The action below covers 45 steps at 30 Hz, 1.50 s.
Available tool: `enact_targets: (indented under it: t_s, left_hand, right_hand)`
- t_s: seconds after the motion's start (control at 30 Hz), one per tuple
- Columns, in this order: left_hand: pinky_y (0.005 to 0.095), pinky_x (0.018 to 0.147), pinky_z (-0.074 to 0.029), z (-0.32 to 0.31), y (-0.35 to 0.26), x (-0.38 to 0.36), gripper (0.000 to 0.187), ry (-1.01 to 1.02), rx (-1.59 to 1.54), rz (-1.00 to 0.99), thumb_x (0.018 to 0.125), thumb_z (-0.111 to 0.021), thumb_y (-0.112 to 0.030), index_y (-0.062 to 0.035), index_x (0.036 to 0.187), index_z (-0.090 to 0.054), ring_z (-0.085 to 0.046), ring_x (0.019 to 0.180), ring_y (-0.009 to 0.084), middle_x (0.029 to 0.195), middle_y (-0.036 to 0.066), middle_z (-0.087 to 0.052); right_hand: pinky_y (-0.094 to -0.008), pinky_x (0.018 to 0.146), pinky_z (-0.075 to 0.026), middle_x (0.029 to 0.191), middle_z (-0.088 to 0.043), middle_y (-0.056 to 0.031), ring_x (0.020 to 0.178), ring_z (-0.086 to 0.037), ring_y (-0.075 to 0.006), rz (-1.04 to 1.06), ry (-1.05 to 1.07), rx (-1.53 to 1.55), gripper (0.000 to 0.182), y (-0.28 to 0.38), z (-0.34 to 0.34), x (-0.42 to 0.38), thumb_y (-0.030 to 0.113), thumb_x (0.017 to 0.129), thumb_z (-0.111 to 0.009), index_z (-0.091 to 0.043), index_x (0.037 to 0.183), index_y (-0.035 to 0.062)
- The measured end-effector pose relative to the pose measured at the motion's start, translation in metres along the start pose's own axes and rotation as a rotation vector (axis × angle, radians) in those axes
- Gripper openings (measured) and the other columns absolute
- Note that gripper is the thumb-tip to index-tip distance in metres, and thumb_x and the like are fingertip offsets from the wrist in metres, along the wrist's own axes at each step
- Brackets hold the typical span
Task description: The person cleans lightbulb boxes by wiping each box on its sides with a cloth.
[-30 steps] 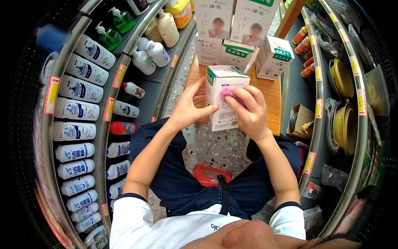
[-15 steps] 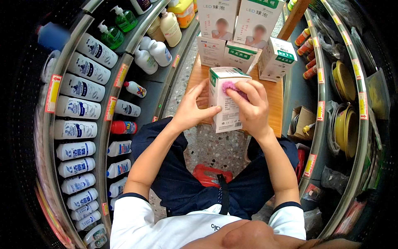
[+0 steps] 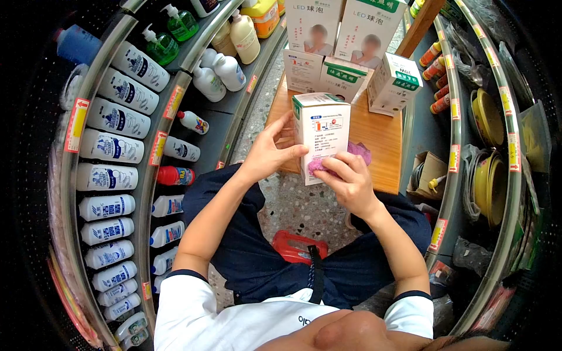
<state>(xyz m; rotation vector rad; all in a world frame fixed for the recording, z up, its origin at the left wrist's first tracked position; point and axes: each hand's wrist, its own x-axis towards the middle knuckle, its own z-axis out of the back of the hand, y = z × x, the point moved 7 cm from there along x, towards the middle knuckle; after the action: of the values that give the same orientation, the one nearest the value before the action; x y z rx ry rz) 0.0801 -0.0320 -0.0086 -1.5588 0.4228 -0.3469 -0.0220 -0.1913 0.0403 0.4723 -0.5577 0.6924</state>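
Nearest, the right hand [image 3: 348,180] has its fingers curled around a pink cloth [image 3: 359,153], pressed to the lower face of an upright white bulb box [image 3: 328,130]. The left hand [image 3: 270,151], half open, holds that box's left side. Beyond, on a wooden table [image 3: 383,161], stand more LED boxes [image 3: 344,81].

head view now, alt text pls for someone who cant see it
The left hand holds a white box while the right hand presses a pink cloth to its near side. More boxes stand beyond on a wooden table, with bottles on shelves to the left.
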Motion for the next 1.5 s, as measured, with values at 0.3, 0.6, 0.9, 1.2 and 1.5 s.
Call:
enact_targets:
  t_s: [0.3, 0.6, 0.9, 1.2, 1.5]
  left_hand:
    - [0.0423, 0.112, -0.041, -0.006, -0.004, 0.001, 0.12, 0.085, 0.083, -0.044, 0.068, -0.093, -0.024, 0.0067, 0.155, -0.016, -0.046, 0.135, 0.0305, 0.148, 0.022, -0.037]
    - [0.0431, 0.112, -0.041, -0.007, 0.001, 0.001, 0.127, 0.071, 0.116, -0.032, 0.062, -0.095, -0.021, 0.0059, 0.156, -0.013, -0.045, 0.135, 0.0325, 0.151, 0.022, -0.032]
    - [0.0426, 0.114, -0.039, -0.016, -0.014, 0.0, 0.125, 0.045, 0.269, -0.099, 0.063, -0.094, -0.013, 0.0001, 0.158, -0.014, -0.044, 0.135, 0.0274, 0.145, 0.014, -0.035]
    - [0.0419, 0.114, -0.038, -0.023, -0.017, 0.001, 0.125, 0.065, 0.303, -0.148, 0.063, -0.094, -0.016, 0.0002, 0.158, -0.015, -0.042, 0.136, 0.0264, 0.144, 0.014, -0.036]
    - [0.0412, 0.114, -0.038, -0.008, -0.007, -0.001, 0.126, 0.029, 0.248, -0.054, 0.062, -0.094, -0.011, 0.0004, 0.158, -0.014, -0.044, 0.136, 0.0279, 0.145, 0.014, -0.036]
  right_hand:
    - [-0.0383, 0.084, -0.047, 0.111, -0.065, -0.0029, 0.107, -0.057, -0.0247, -0.032, -0.013, 0.02, 0.029, -0.002, 0.003, -0.002, 0.014, 0.072, -0.065, -0.074, 0.1, 0.0093]
    - [-0.0394, 0.082, -0.048, 0.11, -0.065, -0.0039, 0.104, -0.058, -0.0267, -0.056, -0.097, 0.07, 0.028, -0.011, 0.006, 0.009, 0.012, 0.072, -0.065, -0.074, 0.099, 0.0082]
    - [-0.0391, 0.081, -0.047, 0.106, -0.066, -0.0034, 0.102, -0.059, -0.0261, -0.083, -0.262, -0.005, 0.03, -0.023, 0.025, 0.045, 0.013, 0.072, -0.065, -0.074, 0.1, 0.0083]
    - [-0.0396, 0.087, -0.047, 0.11, -0.065, -0.0046, 0.104, -0.058, -0.0271, -0.117, -0.356, -0.087, 0.031, -0.032, 0.035, 0.061, 0.009, 0.072, -0.066, -0.074, 0.103, 0.0078]
    - [-0.0375, 0.079, -0.046, 0.11, -0.065, -0.0014, 0.105, -0.058, -0.0235, -0.055, -0.177, -0.056, 0.028, -0.012, 0.012, 0.047, 0.014, 0.073, -0.067, -0.075, 0.1, 0.011]
